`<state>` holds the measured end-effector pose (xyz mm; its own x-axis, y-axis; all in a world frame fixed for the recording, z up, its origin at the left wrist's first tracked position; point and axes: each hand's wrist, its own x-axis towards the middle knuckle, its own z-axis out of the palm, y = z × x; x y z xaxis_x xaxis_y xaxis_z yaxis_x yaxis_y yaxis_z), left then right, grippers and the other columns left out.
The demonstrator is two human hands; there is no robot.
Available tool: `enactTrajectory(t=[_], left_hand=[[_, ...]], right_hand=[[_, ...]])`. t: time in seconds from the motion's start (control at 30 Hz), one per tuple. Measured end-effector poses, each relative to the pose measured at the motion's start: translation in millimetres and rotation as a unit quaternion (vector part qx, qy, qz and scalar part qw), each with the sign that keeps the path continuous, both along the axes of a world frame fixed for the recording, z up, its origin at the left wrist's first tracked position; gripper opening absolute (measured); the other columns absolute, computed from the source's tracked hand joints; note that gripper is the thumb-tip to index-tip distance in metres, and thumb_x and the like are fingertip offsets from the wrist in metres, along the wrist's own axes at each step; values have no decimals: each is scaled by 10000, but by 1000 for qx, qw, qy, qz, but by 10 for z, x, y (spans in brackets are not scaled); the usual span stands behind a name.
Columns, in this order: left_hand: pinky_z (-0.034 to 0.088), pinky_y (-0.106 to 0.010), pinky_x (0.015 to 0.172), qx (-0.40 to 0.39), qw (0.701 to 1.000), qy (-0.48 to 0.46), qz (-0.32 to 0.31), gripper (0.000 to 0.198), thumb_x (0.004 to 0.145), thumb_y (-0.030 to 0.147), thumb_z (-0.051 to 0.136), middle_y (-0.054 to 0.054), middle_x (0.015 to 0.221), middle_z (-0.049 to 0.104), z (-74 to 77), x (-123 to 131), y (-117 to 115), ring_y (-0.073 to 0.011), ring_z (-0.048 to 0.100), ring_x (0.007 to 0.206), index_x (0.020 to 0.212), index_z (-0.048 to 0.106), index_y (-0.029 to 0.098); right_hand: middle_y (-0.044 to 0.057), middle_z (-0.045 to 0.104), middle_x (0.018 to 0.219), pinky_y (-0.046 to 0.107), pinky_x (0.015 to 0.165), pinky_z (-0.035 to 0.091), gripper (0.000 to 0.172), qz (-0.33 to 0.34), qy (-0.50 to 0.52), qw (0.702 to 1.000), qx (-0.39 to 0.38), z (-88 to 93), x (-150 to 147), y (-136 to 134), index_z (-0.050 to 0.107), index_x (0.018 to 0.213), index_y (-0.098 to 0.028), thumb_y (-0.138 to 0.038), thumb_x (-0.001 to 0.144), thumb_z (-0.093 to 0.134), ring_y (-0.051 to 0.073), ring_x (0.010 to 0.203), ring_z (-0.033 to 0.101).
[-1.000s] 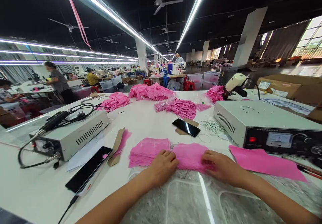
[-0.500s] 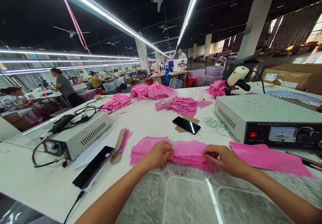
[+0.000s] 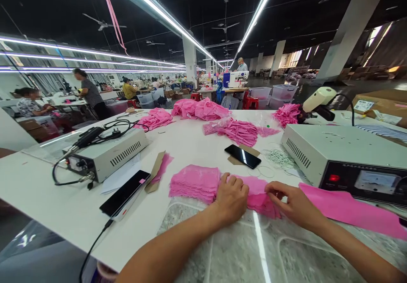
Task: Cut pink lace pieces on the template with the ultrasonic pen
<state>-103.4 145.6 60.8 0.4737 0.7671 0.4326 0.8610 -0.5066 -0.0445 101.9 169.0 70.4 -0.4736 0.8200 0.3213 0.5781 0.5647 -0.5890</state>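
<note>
Thin pink fabric pieces lie in two stacks side by side at the table's front. The left stack (image 3: pixel 194 184) has layered, wavy edges. Across the inner end of the right stack (image 3: pixel 258 190) rests my left hand (image 3: pixel 231 200), its fingers bent down over the cloth and its thumb hidden. My right hand (image 3: pixel 294 204) pinches the far right edge of that same stack between thumb and forefinger. Just right of it, a larger flat pink cloth (image 3: pixel 346 211) lies in front of a grey control box (image 3: pixel 343 143).
A smaller grey box (image 3: pixel 117 156) with cables and a charging phone (image 3: pixel 125 193) occupy the left side. Behind the stacks are another phone (image 3: pixel 243 156), green elastic loops (image 3: pixel 280 158) and pink strips (image 3: pixel 240 130). Clear plastic (image 3: pixel 235 249) covers the front edge. Other people sit or stand farther off.
My left hand has shifted right, from the gap between the stacks onto the right stack, uncovering the left stack. My right hand keeps its place at the right edge. The view has turned slightly left.
</note>
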Motion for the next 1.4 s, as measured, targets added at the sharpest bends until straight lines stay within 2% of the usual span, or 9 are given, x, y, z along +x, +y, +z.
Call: enactTrajectory(t=[0.17,0.37,0.63,0.77,0.9,1.03,1.17,1.27,1.4], left_hand=[[401,-475,973,56,998,6,6,152,876,72,496,-76,842,645,-17,-318,-94,-239,594,876,912,611,164],[423,-451,974,103,994,2,-47,268,921,44,436,-62,925,673,24,-652,-476,-203,614,884,1115,582,157],[442,-452,999,64,991,35,-113,278,980,69,331,-48,871,653,66,-1014,-1022,-160,613,846,1114,560,154],[439,-439,1012,26,989,60,-129,231,977,76,379,-40,846,649,125,-1162,-1236,-156,594,818,1080,571,153],[422,-432,1016,-7,989,56,-136,216,936,70,406,-35,795,634,182,-1241,-1378,-161,578,774,1014,592,149],[405,-430,1008,-15,994,17,-108,250,879,59,430,-66,938,656,167,-1172,-1290,-182,597,887,1049,587,154],[455,-385,868,-16,999,-12,-35,207,911,99,457,-105,1033,642,81,-960,-926,-216,581,947,1055,598,146],[436,-407,890,-31,999,-8,-11,127,907,182,559,-105,1094,629,34,-826,-600,-237,573,994,1018,619,166],[341,-448,1020,-66,997,13,-31,75,925,213,583,-70,1160,627,42,-754,-315,-219,565,1057,957,650,203]], right_hand=[[20,643,704,289,547,467,171,-18,15,999,40,-75,101,-17,593,781,-221,-306,866,472,166,598,558],[52,648,793,299,587,490,145,-10,42,995,94,-88,129,-159,589,807,-221,-247,879,466,178,673,593],[55,675,874,256,647,535,256,162,0,971,178,-287,-14,-785,630,931,-236,-56,875,456,165,761,657],[71,680,820,272,604,529,287,236,-35,961,143,-226,-125,-1014,639,900,-217,-36,867,419,175,698,645],[57,682,846,251,639,534,253,288,-83,954,27,-13,-202,-1036,642,883,-235,-64,858,457,166,734,657],[51,664,849,262,616,515,223,208,-53,977,-7,32,-340,-767,628,880,-225,-161,917,418,155,696,633],[76,664,913,305,639,505,148,104,-47,993,5,-73,-622,-387,628,928,-203,-217,873,491,198,761,629],[88,655,903,341,682,483,125,86,-54,995,16,-131,-794,-193,631,872,-197,-214,835,513,239,829,614],[50,647,799,314,639,449,191,85,-57,995,-12,-153,-830,-76,618,767,-210,-269,869,468,202,724,597]])
